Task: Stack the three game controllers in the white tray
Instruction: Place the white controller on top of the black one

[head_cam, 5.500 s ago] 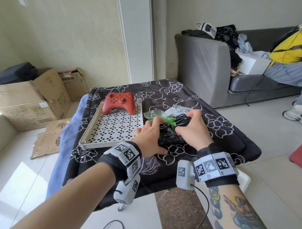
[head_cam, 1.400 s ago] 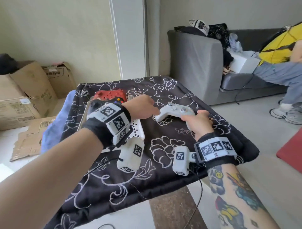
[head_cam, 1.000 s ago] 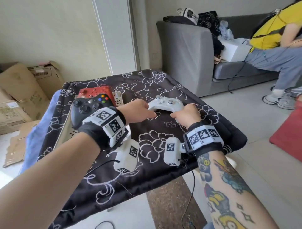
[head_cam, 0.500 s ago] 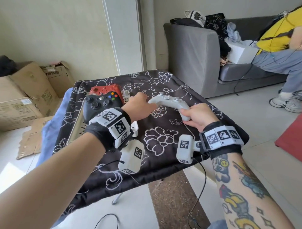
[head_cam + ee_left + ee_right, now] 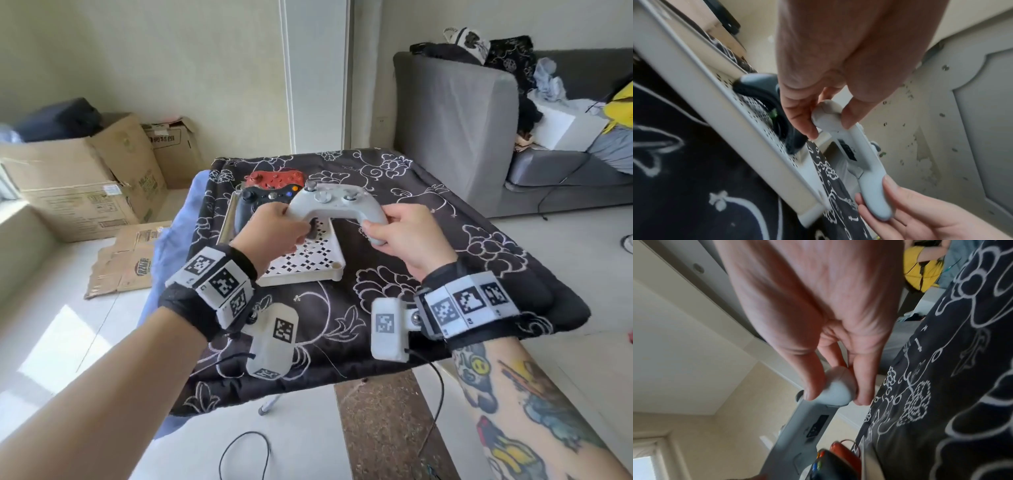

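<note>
controllers [image 5: 337, 204]: 3 | tray [image 5: 301, 275]: 1 | cardboard boxes [image 5: 78, 185]: 2

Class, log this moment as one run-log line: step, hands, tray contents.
step: carrying white controller to white tray | left hand, right hand: gripping its handles | tray: black controller on red controller

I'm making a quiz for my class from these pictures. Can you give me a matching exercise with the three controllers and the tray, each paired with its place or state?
Things:
1. white controller
2. black controller
3. red controller
4. tray

Places or states:
A. lies on the patterned cloth, holding two controllers
B. held in the air by its two grips, left hand on one, right hand on the other
C. at the far end of the tray, partly under another controller
D. lies on top of another controller in the tray

Pairs: 1-B, 2-D, 3-C, 4-A
</note>
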Motion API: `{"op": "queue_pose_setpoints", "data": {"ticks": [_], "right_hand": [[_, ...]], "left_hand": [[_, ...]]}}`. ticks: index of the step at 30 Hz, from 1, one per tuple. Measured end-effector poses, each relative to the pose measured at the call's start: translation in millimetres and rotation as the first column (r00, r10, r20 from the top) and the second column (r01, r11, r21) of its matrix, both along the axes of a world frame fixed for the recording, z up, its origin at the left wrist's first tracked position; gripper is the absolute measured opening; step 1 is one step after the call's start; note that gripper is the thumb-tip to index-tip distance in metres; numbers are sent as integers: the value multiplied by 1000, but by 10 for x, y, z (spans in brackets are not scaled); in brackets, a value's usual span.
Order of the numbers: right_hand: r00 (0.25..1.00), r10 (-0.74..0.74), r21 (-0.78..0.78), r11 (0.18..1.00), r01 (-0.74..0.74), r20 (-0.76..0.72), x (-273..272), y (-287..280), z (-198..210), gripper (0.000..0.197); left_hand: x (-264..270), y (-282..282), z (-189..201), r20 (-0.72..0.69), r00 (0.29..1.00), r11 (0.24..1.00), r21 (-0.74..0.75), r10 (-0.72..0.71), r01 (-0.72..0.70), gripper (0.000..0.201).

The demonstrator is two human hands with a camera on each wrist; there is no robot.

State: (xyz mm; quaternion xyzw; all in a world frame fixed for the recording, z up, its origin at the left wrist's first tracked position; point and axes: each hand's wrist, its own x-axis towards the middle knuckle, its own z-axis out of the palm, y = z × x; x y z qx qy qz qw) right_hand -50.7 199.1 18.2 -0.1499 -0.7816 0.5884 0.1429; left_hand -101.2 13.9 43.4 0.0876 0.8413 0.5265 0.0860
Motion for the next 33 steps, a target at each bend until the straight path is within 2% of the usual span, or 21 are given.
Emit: {"op": "queue_pose_setpoints", "data": {"ticks": [3,5,7,9,11,13,20,23,27,33], "right_hand": [[1000,9,86,996,-10,9,-84,-238,22,28],[999,41,146,988,-41,3,-155,-370,-12,45],[998,60,220,974,-60,7,-203,-503,-13,45],[999,47,302,952,-49,13,-223,-605,-13,39],[1000,23,360,933,-24,7,-279,-670,-40,48],[1000,6,408,913,-7,5,-329,-702,-58,53],[998,2,418,908,-31,68,-457,-799,-155,52],[996,20,394,918,-54,89,-509,-808,-196,49],[995,40,367,927,-72,95,-541,-782,-234,50],[992,64,362,927,-99,108,-568,-755,-247,53]], "left_hand": [[-58,-224,-59,-80,995,995,-75,57,-63,26],[-99,-362,-90,-129,988,989,-114,81,-95,24],[-134,-469,-134,-160,980,984,-116,120,-139,21],[-154,-540,-202,-165,974,978,-108,157,-176,32],[-159,-605,-277,-111,977,977,-93,182,-193,44],[-188,-640,-338,-72,981,977,-101,182,-188,46],[-266,-715,-367,-28,983,980,-72,183,-184,36],[-288,-717,-356,-18,985,984,-43,173,-174,41],[-327,-721,-346,-21,987,987,-33,159,-160,33],[-411,-711,-363,-14,984,984,6,178,-178,33]]}}
